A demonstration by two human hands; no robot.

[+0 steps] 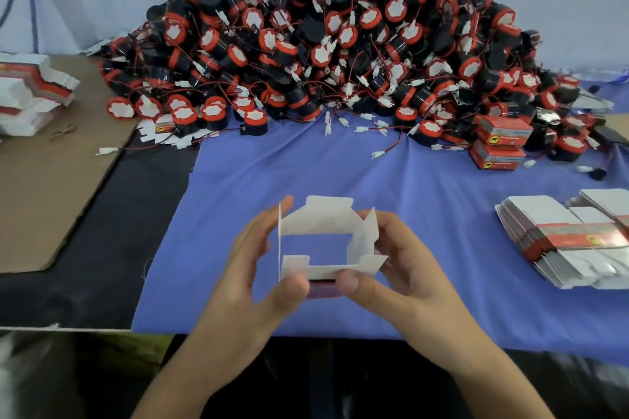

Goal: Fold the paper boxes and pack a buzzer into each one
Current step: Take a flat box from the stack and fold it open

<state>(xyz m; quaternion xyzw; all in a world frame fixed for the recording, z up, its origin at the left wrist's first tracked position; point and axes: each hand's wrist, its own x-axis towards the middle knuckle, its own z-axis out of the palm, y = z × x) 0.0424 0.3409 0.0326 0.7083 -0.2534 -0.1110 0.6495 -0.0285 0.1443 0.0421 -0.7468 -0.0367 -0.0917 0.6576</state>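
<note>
I hold a white paper box opened into a square tube above the blue cloth, its end flaps standing out. My left hand grips its left side, thumb on the near wall. My right hand grips the right side, thumb on the same near wall. Through the open tube I see the cloth. A big heap of black and red buzzers with thin wires and white plugs fills the back of the table.
A stack of flat unfolded boxes lies at the right. More flat boxes are piled at the far left on brown cardboard. Two closed red boxes sit by the heap at right. The blue cloth covers the middle.
</note>
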